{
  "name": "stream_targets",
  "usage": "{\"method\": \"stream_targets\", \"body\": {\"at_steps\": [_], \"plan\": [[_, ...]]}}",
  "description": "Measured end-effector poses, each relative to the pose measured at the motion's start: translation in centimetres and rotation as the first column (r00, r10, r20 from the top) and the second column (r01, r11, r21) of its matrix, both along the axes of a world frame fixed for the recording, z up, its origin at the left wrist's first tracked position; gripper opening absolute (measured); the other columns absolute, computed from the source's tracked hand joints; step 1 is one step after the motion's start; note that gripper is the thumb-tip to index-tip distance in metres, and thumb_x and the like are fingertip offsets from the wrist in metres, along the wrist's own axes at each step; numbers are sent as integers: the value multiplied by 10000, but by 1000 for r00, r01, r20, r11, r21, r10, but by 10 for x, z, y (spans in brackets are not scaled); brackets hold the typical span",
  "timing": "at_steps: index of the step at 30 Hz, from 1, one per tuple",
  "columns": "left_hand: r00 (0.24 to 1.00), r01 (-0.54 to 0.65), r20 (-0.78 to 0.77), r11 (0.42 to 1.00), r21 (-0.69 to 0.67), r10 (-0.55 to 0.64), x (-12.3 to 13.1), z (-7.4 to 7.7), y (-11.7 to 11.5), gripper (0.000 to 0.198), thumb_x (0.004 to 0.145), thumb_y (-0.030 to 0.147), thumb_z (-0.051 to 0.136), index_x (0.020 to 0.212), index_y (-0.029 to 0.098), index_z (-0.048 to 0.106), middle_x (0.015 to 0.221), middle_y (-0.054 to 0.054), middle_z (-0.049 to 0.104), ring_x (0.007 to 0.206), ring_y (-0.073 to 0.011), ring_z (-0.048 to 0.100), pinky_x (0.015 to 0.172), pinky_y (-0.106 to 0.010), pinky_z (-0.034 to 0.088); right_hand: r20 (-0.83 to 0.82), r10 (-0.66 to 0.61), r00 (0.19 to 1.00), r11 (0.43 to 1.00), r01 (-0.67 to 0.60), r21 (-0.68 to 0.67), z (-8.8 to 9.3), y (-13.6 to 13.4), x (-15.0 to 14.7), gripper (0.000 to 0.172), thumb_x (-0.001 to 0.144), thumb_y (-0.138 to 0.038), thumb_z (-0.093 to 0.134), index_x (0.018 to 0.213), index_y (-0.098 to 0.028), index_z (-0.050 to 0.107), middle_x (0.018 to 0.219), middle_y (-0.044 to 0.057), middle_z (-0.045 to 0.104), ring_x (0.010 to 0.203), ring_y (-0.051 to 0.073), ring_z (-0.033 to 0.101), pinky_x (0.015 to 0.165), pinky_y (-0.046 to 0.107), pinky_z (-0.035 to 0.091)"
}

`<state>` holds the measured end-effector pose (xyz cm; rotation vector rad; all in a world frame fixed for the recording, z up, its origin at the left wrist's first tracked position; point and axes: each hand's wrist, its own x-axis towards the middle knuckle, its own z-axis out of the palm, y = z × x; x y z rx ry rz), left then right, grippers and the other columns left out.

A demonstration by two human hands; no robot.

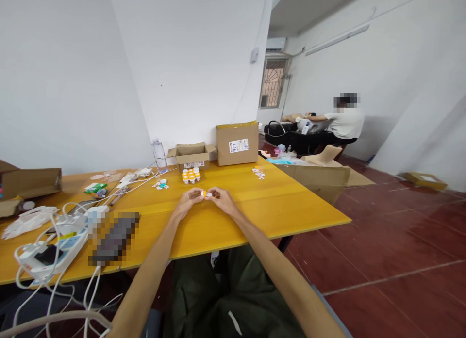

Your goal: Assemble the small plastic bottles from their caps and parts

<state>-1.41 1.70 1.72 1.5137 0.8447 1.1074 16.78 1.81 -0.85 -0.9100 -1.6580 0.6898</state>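
We can read no words or numbers for certain. On the closed cardboard box (224, 156) we see a white label (239, 146) with dark print and blue marks like handwriting, too small for us to make out. The smaller open box (181, 159) bears a white label (194, 165) with black print, equally unreadable. Any lettering on the yellow-and-white containers (191, 176) is too tiny for us to tell.

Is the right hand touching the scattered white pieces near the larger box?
Apart. In the head view, yellow tabletop shows between the right hand and the white pieces.
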Motion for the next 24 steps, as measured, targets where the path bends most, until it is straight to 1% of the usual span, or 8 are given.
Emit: {"method": "stream_targets", "body": {"at_steps": [3, 5, 9, 11, 13, 16, 21, 24], "plan": [[1000, -4, 4, 1000, 4, 4, 0, 1, 0, 410, 603, 404, 858, 926, 195, 716, 973, -51, 721, 913, -204, 650, 832, -321, 493, 1, 1, 1000, 1000, -1, 6, 0, 0, 0, 144, 749, -314, 695, 852, -214, 682, 817, 8, 717, 731, 162, 636, 638, 262, 476], [1000, -4, 13, 1000, -6, 4, 0, 1, -1, 418, 619, 429, 849, 936, 193, 716, 961, -51, 721, 870, -191, 651, 802, -311, 497, 5, 4, 1000, 1000, -4, 13, 0, 0, 0, 154, 744, -307, 704, 866, -217, 682, 839, 8, 718, 739, 160, 635, 648, 263, 480], [1000, 3, 0, 999, -34, -3, 1, 2, -1, 422, 686, 539, 784, 891, 176, 719, 780, -40, 704, 734, -167, 638, 717, -291, 490, 18, 2, 1000, 999, -2, 34, 0, 0, 0, 161, 739, -293, 713, 879, -222, 680, 872, 10, 717, 743, 155, 631, 659, 261, 483], [999, 3, -38, 1000, -29, -4, 2, 2, -1, 424, 695, 567, 767, 836, 170, 715, 691, -30, 680, 686, -162, 626, 682, -283, 478, 25, -3, 1000, 999, 2, 40, 0, 0, 0, 156, 740, -291, 714, 876, -223, 679, 876, 12, 718, 746, 155, 633, 660, 261, 484], [998, 2, -64, 1000, -16, -3, 3, 2, -1, 418, 687, 568, 773, 807, 172, 710, 656, -24, 667, 671, -163, 621, 668, -281, 472, 35, -2, 999, 999, 1, 43, 0, 0, 1, 158, 739, -295, 718, 875, -224, 683, 874, 14, 721, 752, 159, 637, 667, 265, 488], [998, 2, -56, 1000, -6, -2, 3, 2, -3, 404, 666, 543, 796, 820, 181, 704, 685, -25, 682, 702, -171, 631, 685, -289, 477, 44, 0, 999, 999, -2, 35, 0, 0, 1, 162, 746, -305, 715, 884, -222, 692, 877, 20, 727, 757, 166, 644, 672, 272, 494], [1000, 0, -14, 1000, -13, 0, 3, 3, -4, 398, 618, 487, 839, 840, 193, 690, 804, -29, 714, 752, -168, 639, 733, -299, 493, 39, 3, 999, 1000, -4, 25, -1, 1, 2, 168, 749, -314, 713, 885, -217, 706, 877, 25, 735, 747, 168, 648, 669, 275, 499], [1000, 5, -10, 1000, -7, -5, 3, 4, -4, 384, 611, 455, 847, 845, 193, 692, 858, -36, 722, 792, -175, 646, 758, -306, 503, 37, 7, 999, 1000, -8, 21, -2, 2, 3, 181, 740, -321, 724, 887, -215, 712, 876, 25, 738, 741, 167, 647, 669, 275, 502]]}}
